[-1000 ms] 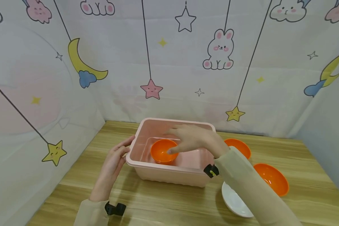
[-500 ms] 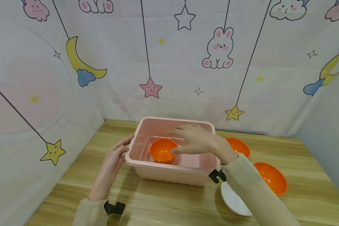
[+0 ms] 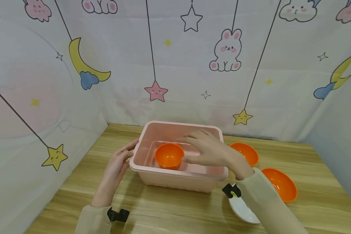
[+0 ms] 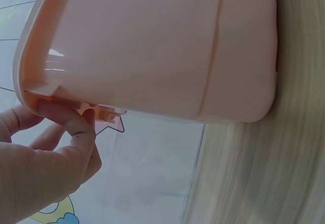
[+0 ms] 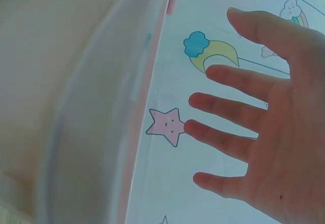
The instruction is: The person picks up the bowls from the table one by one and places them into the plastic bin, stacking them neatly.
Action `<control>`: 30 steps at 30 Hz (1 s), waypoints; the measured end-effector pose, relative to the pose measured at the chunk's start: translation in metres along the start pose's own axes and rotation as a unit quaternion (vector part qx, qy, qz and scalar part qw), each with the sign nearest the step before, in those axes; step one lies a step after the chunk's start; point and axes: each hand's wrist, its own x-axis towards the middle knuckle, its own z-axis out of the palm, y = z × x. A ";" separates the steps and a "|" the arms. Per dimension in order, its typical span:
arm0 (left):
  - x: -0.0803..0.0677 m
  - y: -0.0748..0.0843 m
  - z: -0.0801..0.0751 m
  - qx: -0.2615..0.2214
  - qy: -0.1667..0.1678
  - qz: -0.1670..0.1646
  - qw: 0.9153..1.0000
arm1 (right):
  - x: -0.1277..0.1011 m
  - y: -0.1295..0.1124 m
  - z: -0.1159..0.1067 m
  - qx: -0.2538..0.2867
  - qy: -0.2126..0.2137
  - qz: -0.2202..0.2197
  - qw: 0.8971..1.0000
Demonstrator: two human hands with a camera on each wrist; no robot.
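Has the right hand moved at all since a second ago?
Yes. The right hand has drawn back to the right: its fingertips were over the orange bowl in the pink tub, and now they are clear of it.

Beige sleeves (image 3: 263, 201), black wrist clips (image 3: 118, 214)

A pale curtain (image 3: 175, 58) printed with bunnies, stars and moons walls three sides. It encloses a light wooden table (image 3: 175, 208).

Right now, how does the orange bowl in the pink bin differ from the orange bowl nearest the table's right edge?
The bowl in the bin sits inside the pink bin; the right-edge bowl lies on the bare table. The bowl in the bin looks smaller and level; the right-edge bowl looks wider and tilted. Both are plain orange and look empty.
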 end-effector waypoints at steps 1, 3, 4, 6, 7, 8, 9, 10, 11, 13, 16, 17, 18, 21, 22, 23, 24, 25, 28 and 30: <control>0.000 0.000 0.000 -0.001 0.000 0.000 1.000 | -0.001 0.001 0.001 0.001 0.005 -0.001 1.000; 0.000 0.000 0.000 -0.002 -0.001 0.000 1.000 | -0.003 0.002 0.003 0.003 0.016 -0.007 1.000; 0.000 0.000 0.000 -0.002 -0.001 0.000 1.000 | -0.004 0.002 0.004 0.003 0.022 -0.011 1.000; 0.000 0.000 0.000 -0.001 -0.001 0.001 1.000 | -0.007 0.003 0.006 -0.002 0.031 -0.016 0.999; 0.000 0.000 0.000 0.000 -0.001 0.001 1.000 | -0.008 0.003 0.007 -0.002 0.035 -0.018 0.999; 0.000 0.000 0.000 0.000 -0.001 0.001 1.000 | -0.010 0.003 0.007 -0.003 0.038 -0.019 0.999; 0.000 0.000 0.000 0.001 0.000 0.002 1.000 | -0.012 0.003 0.008 -0.002 0.041 -0.021 0.999; 0.000 0.000 0.000 0.001 0.000 0.002 1.000 | -0.014 0.003 0.008 -0.003 0.045 -0.024 0.999; 0.000 0.000 0.000 0.001 0.000 0.002 1.000 | -0.015 0.003 0.008 -0.002 0.048 -0.024 0.999; 0.000 0.000 0.000 0.000 0.001 0.002 1.000 | -0.020 0.002 0.008 0.005 0.053 -0.028 0.998; 0.000 0.001 0.000 -0.002 0.001 0.002 1.000 | -0.025 0.001 0.008 0.011 0.058 -0.028 0.998; 0.000 0.001 0.000 -0.003 0.001 0.001 1.000 | -0.027 0.001 0.008 0.014 0.059 -0.027 0.998; 0.000 0.001 -0.001 -0.004 0.002 0.001 1.000 | -0.028 0.000 0.008 0.015 0.060 -0.026 0.998; -0.001 0.001 -0.001 -0.005 0.003 0.002 1.000 | -0.033 0.000 0.009 0.011 0.068 -0.031 0.997; -0.001 0.001 -0.001 -0.005 0.003 0.003 1.000 | -0.034 0.000 0.009 0.009 0.072 -0.033 0.997; -0.001 0.001 -0.001 -0.005 0.004 0.003 1.000 | -0.036 0.001 0.010 0.005 0.074 -0.032 0.997; -0.001 0.001 -0.001 -0.005 0.004 0.003 1.000 | -0.038 0.001 0.010 0.002 0.075 -0.031 0.997; -0.001 0.000 -0.001 -0.004 0.003 0.004 1.000 | -0.040 0.002 0.010 -0.001 0.076 -0.030 0.997; -0.001 0.000 -0.001 -0.002 0.002 0.004 1.000 | -0.047 0.003 0.011 -0.003 0.076 -0.020 0.997; -0.001 -0.001 -0.001 0.000 0.000 0.005 1.000 | -0.052 0.004 0.012 0.000 0.076 -0.017 0.997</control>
